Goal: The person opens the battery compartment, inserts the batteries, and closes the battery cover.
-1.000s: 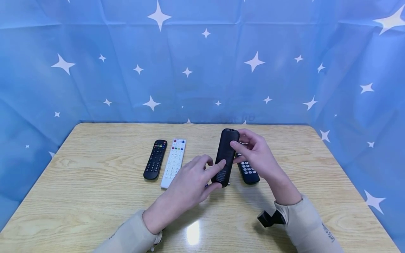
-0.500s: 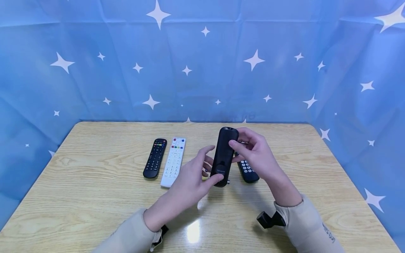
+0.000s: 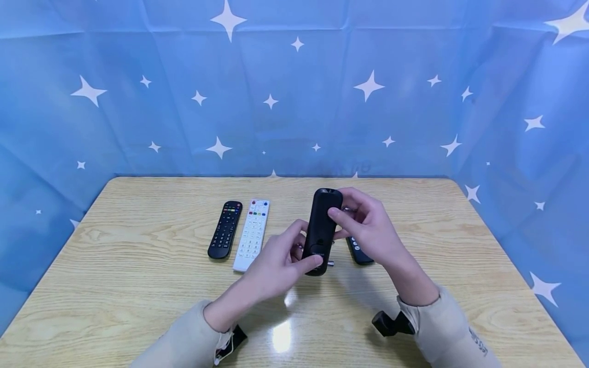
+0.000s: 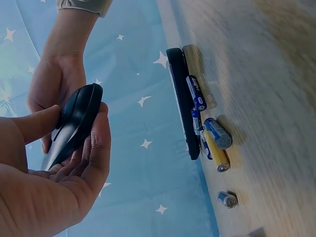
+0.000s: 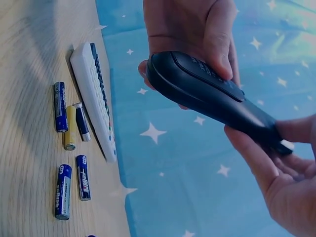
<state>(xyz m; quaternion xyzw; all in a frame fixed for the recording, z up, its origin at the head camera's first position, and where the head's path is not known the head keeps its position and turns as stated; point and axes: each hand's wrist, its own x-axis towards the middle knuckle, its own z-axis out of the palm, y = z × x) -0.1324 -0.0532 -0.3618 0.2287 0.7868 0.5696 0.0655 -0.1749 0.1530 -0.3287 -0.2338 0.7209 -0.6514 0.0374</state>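
Note:
A black remote control (image 3: pixel 320 227) is held above the table, its back turned toward the head camera. My left hand (image 3: pixel 274 266) grips its lower end, thumb across the back cover and fingers behind it. My right hand (image 3: pixel 371 230) pinches the upper right edge, with the thumb on the back. In the right wrist view the battery cover (image 5: pixel 205 74) shows near the left thumb, seated on the remote. Below, several batteries lie on the table, among them a yellow battery (image 4: pixel 216 150) and a blue battery (image 5: pixel 62 192). From the head they are mostly hidden.
Left of my hands lie a white remote (image 3: pixel 252 235) and a black remote with coloured buttons (image 3: pixel 225 230). Another black remote (image 3: pixel 358 251) lies partly hidden beneath my right hand. The wooden table (image 3: pixel 138 306) ends at a blue star-patterned cloth (image 3: pixel 294 102).
My left index finger has left the back of the remote, and the left thumb has come onto its lower end. The remote and both hands have shifted slightly left and down.

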